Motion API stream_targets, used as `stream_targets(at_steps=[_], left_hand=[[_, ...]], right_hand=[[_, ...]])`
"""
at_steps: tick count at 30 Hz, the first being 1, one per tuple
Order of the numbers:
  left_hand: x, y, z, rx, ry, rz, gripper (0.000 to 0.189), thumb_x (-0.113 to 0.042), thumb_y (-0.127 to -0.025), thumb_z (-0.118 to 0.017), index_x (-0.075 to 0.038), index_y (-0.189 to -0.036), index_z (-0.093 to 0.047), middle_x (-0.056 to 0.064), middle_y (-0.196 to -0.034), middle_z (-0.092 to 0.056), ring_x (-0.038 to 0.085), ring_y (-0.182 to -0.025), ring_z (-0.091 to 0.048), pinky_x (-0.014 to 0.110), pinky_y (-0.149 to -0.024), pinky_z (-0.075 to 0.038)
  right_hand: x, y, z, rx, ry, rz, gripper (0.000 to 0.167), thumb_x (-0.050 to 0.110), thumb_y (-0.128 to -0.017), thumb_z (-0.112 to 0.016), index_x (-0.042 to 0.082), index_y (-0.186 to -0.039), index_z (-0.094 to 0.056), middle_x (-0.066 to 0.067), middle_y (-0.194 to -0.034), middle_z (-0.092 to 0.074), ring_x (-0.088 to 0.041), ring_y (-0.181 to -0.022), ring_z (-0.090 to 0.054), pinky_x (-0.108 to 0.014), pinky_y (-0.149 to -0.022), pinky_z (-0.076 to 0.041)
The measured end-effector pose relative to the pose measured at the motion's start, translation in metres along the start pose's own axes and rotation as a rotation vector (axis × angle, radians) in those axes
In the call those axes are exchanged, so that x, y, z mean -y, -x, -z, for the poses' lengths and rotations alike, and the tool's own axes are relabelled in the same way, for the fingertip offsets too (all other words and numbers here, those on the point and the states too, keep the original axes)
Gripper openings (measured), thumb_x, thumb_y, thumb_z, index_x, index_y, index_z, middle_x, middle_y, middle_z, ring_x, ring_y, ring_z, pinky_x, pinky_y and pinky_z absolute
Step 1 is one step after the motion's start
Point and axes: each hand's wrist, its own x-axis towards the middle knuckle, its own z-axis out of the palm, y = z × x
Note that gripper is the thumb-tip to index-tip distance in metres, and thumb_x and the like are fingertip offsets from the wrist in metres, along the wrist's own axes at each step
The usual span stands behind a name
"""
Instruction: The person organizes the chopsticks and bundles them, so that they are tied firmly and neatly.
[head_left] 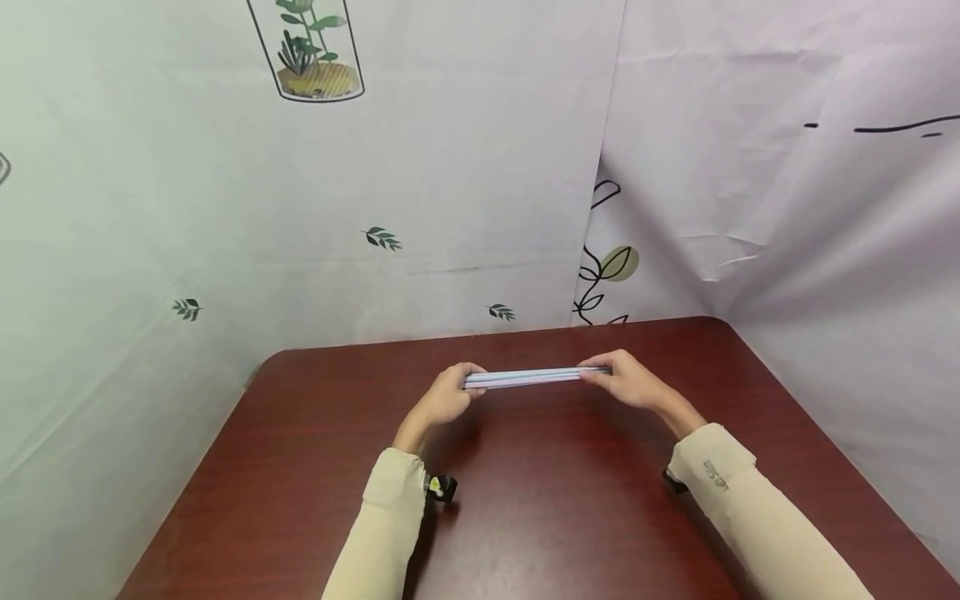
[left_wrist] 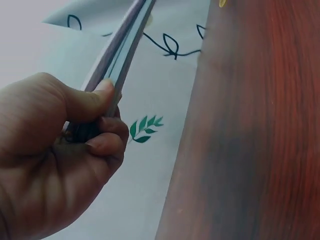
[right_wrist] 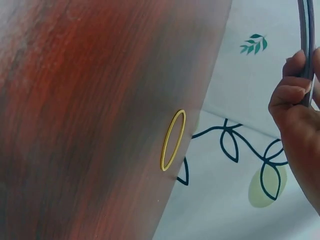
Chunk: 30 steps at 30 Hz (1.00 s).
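Observation:
A thin bundle of pale, pastel-coloured sticks [head_left: 536, 377] is held level above the dark red table [head_left: 562, 517], one end in each hand. My left hand [head_left: 459, 390] grips the left end, thumb and curled fingers closed round it; the left wrist view shows that hand [left_wrist: 75, 145] and the bundle [left_wrist: 122, 47] up close. My right hand [head_left: 603, 377] pinches the right end. In the right wrist view its fingertips [right_wrist: 292, 92] clamp the bundle [right_wrist: 306, 30]. A yellow rubber band [right_wrist: 173, 140] lies flat on the table near its far edge.
White printed sheets with leaf drawings [head_left: 382, 239] hang behind the table and on both sides of it. The table's far edge [head_left: 487, 335] runs just beyond my hands. Both forearms wear cream sleeves [head_left: 390, 517].

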Motion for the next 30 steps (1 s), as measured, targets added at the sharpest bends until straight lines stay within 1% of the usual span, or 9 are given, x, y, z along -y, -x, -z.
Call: stream_targets(at_steps=[4,7,10,12,15,18,21,26,30], left_hand=[[-0.004,0.001,0.001,-0.004,0.027,-0.004,0.027,-0.008,-0.091,-0.07,0.001,-0.116,-0.064,0.011,-0.105,-0.065,0.022,-0.09,-0.06,0.039,-0.083,-0.05],[-0.006,0.001,0.0,-0.033,0.019,-0.013,0.025,-0.011,-0.091,-0.071,-0.001,-0.114,-0.065,0.009,-0.103,-0.066,0.02,-0.087,-0.059,0.036,-0.081,-0.05],[-0.008,0.002,-0.003,-0.103,0.011,-0.034,0.023,-0.012,-0.09,-0.072,-0.002,-0.111,-0.068,0.008,-0.101,-0.068,0.018,-0.084,-0.06,0.034,-0.077,-0.05],[-0.008,0.002,-0.005,-0.167,0.021,-0.061,0.024,-0.012,-0.088,-0.075,-0.003,-0.109,-0.071,0.008,-0.1,-0.07,0.017,-0.081,-0.062,0.033,-0.073,-0.051],[-0.008,0.002,-0.009,-0.263,0.072,-0.092,0.023,-0.01,-0.085,-0.078,-0.003,-0.106,-0.074,0.007,-0.098,-0.073,0.015,-0.078,-0.064,0.03,-0.069,-0.052],[-0.007,0.0,-0.013,-0.311,0.134,-0.094,0.02,-0.009,-0.083,-0.08,-0.004,-0.102,-0.077,0.006,-0.094,-0.074,0.014,-0.076,-0.064,0.028,-0.066,-0.052],[-0.006,0.0,-0.017,-0.297,0.167,-0.076,0.016,-0.008,-0.083,-0.079,-0.006,-0.099,-0.077,0.005,-0.091,-0.074,0.014,-0.074,-0.062,0.027,-0.065,-0.05],[-0.005,0.0,-0.019,-0.239,0.168,-0.059,0.018,-0.011,-0.087,-0.076,-0.007,-0.104,-0.075,0.006,-0.095,-0.073,0.014,-0.076,-0.061,0.028,-0.068,-0.05],[-0.006,0.0,-0.018,-0.221,0.153,-0.096,0.019,-0.015,-0.092,-0.071,-0.004,-0.108,-0.073,0.008,-0.096,-0.072,0.013,-0.077,-0.06,0.028,-0.069,-0.05]], right_hand=[[-0.001,0.0,-0.001,-0.006,-0.005,0.017,0.024,0.006,-0.096,-0.062,-0.011,-0.111,-0.069,-0.018,-0.094,-0.07,-0.024,-0.08,-0.059,-0.025,-0.067,-0.046],[0.0,0.003,0.0,-0.017,0.0,0.01,0.025,0.009,-0.096,-0.064,-0.009,-0.112,-0.07,-0.017,-0.096,-0.072,-0.021,-0.083,-0.061,-0.025,-0.07,-0.048],[0.001,0.005,0.001,-0.037,0.011,0.007,0.026,0.012,-0.096,-0.065,-0.007,-0.113,-0.07,-0.018,-0.098,-0.072,-0.017,-0.081,-0.06,-0.026,-0.068,-0.047],[0.0,0.006,0.002,-0.057,0.006,0.005,0.025,0.012,-0.095,-0.066,-0.006,-0.112,-0.071,-0.019,-0.094,-0.071,-0.015,-0.072,-0.057,-0.026,-0.059,-0.043],[-0.001,0.008,0.003,-0.072,-0.037,0.011,0.022,0.009,-0.094,-0.067,-0.006,-0.11,-0.071,-0.016,-0.084,-0.07,-0.01,-0.055,-0.046,-0.024,-0.047,-0.034],[-0.002,0.009,0.006,-0.065,-0.088,0.011,0.02,0.008,-0.094,-0.067,-0.006,-0.108,-0.072,-0.009,-0.075,-0.069,-0.005,-0.046,-0.034,-0.022,-0.042,-0.026],[-0.001,0.01,0.009,-0.045,-0.121,-0.006,0.02,0.008,-0.094,-0.066,-0.006,-0.108,-0.072,-0.004,-0.071,-0.065,-0.004,-0.045,-0.029,-0.021,-0.042,-0.024],[0.001,0.011,0.011,-0.027,-0.152,-0.033,0.021,0.005,-0.094,-0.065,-0.009,-0.109,-0.07,-0.003,-0.069,-0.061,-0.004,-0.046,-0.03,-0.022,-0.043,-0.023],[0.002,0.011,0.013,-0.035,-0.151,-0.036,0.02,0.006,-0.094,-0.066,-0.008,-0.108,-0.071,-0.003,-0.067,-0.06,-0.004,-0.046,-0.03,-0.021,-0.044,-0.024]])
